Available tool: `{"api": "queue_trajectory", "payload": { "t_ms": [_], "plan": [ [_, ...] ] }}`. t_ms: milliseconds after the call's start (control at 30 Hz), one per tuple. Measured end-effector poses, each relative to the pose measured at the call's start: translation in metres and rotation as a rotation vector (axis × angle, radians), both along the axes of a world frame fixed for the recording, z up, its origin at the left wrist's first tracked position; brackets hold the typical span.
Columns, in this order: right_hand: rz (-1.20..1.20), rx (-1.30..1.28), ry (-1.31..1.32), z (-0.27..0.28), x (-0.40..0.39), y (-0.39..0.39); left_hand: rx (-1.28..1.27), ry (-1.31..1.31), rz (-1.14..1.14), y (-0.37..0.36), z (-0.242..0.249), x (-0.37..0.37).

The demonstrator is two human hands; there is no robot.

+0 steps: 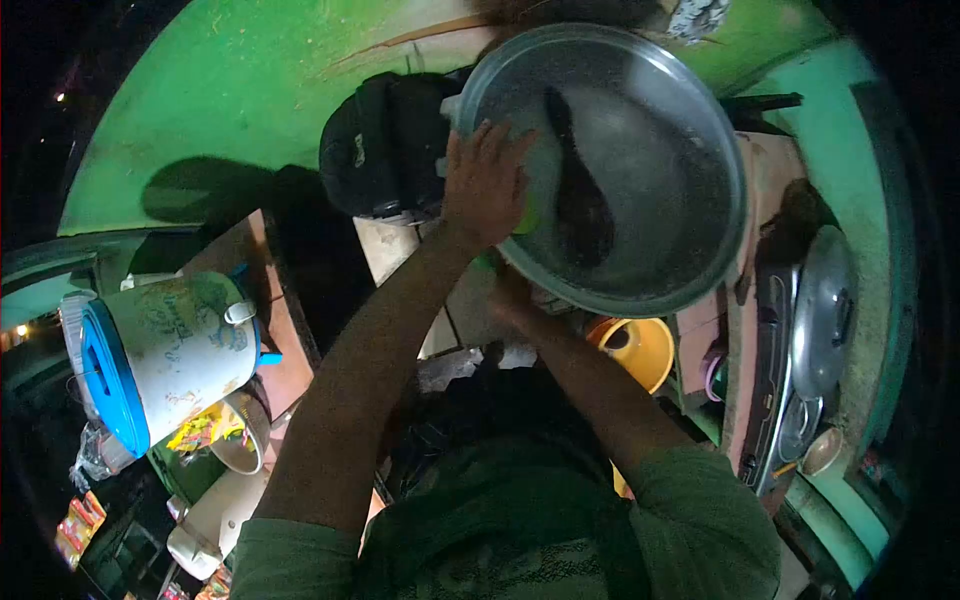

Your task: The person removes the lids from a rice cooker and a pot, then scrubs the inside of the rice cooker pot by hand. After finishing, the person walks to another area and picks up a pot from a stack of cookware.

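A large round metal pot (660, 180) takes up the upper middle of the view, its wide mouth facing me. A dark, curved streak runs across its grey inside. My left hand (487, 180) lies over the pot's left rim near a side handle, fingers stretched out and slightly apart. By its thumb side, a small lime-green patch (529, 215) shows inside the pot, mostly covered by the hand. My right hand (512, 297) is low, just under the near rim, in shadow. Its fingers are hidden.
A black bag-like object (385, 145) sits left of the pot. Below the pot is a yellow bucket (643, 352). At right, a metal lid (826, 315) leans beside a stove (770, 370). A white drink cooler (185, 350) with a blue lid stands on the left.
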State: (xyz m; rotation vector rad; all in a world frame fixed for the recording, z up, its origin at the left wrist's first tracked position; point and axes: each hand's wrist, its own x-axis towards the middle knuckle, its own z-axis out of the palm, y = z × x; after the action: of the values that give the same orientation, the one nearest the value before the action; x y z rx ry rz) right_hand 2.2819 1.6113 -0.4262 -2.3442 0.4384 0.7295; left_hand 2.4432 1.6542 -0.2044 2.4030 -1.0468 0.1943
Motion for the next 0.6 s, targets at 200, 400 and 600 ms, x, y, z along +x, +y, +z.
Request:
{"api": "queue_trajectory", "payload": {
  "t_ms": [200,400,600],
  "plan": [
    [0.265,0.238,-0.232,0.148,-0.071,-0.015,-0.02,0.021,0.002,0.002,0.004,-0.001],
    [0.054,0.371,-0.346,0.322,-0.075,-0.127,-0.091,-0.036,0.012,0.004,0.0,0.001],
    [-0.098,0.13,-0.52,0.28,0.041,-0.226,-0.204,0.029,0.087,0.004,-0.002,-0.001]
  ]
}}
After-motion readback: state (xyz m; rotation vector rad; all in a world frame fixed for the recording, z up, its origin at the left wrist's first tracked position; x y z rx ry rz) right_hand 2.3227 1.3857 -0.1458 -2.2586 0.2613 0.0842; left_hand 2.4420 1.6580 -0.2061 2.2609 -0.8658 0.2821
